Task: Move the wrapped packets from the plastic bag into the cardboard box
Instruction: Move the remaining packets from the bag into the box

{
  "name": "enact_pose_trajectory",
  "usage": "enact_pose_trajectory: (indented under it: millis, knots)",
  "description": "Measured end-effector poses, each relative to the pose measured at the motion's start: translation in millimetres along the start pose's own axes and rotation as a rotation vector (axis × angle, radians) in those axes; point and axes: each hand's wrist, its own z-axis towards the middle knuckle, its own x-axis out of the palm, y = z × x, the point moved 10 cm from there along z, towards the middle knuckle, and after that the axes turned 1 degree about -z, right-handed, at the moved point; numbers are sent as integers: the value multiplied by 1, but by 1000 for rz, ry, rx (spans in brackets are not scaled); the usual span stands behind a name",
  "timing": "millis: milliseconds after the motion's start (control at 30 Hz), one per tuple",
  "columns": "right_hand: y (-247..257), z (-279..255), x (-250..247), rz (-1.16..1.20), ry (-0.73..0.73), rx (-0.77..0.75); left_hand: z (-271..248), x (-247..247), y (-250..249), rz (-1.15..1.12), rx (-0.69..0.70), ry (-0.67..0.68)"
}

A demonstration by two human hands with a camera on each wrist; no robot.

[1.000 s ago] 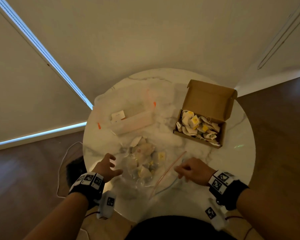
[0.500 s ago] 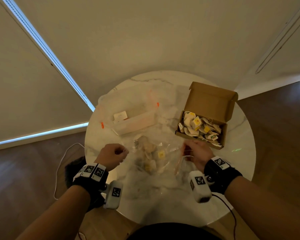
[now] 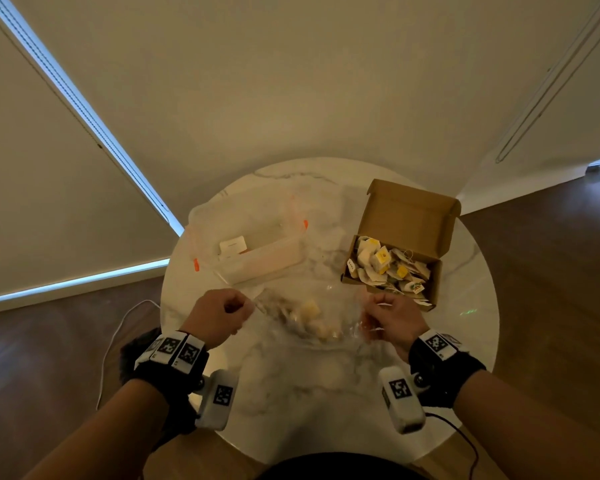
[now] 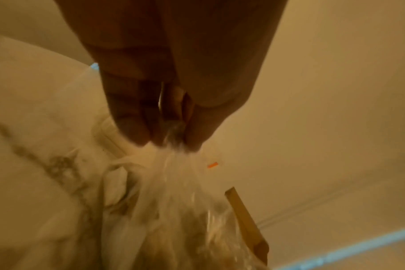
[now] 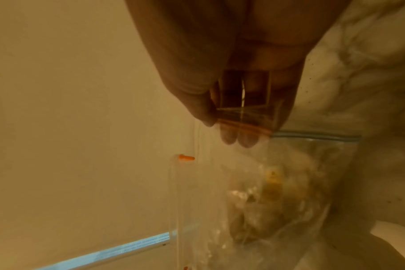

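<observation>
So that the wrapped packets (image 3: 314, 318) hang clear of the table (image 3: 326, 410), my left hand (image 3: 215, 315) and right hand (image 3: 392, 318) each pinch one end of the plastic bag (image 3: 340, 306).

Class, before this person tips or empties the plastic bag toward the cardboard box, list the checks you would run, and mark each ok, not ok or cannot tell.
1. Left hand grips one end of the plastic bag: ok.
2. Right hand pinches the bag's zip end: ok.
3. Bag mouth open enough for the packets to come out: cannot tell, the film is clear and blurred.
4. Cardboard box open, lid flap up: ok.
5. Room left in the box: cannot tell; it already holds many packets.
6. Clear plastic container stands left of the box, out of the bag's path: ok.
</observation>
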Motion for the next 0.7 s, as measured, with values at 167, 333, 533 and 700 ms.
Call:
enact_pose_trajectory:
  millis: [167, 333, 533, 700]
  knots:
    - [-6, -4, -6, -59, 7, 15, -4, -19, -9, -48, 48, -143]
    - [-20, -3, -12, -236, 41, 14, -38, 10, 8, -5, 45, -119]
    - [-37, -6, -10, -544, 122, -49, -78, 77, 66, 294, -93, 502]
    - [-46, 1, -21, -743, 101, -74, -26, 19, 66, 240, -108, 337]
